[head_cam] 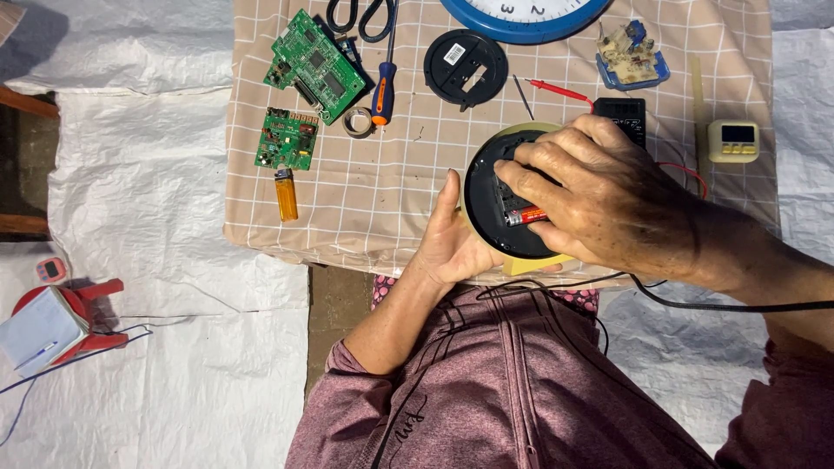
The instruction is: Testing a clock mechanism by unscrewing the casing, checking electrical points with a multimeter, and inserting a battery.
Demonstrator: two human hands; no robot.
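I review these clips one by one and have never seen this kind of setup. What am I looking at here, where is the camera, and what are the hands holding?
There is no machine: a person wears a camera on the head, looking down at their own hands. The left hand steadies a round yellow clock turned back-up on a checked cloth. The right hand presses a red battery at its black back. Around it lie two green circuit boards, an orange lighter, a screwdriver, scissors and a blue clock.
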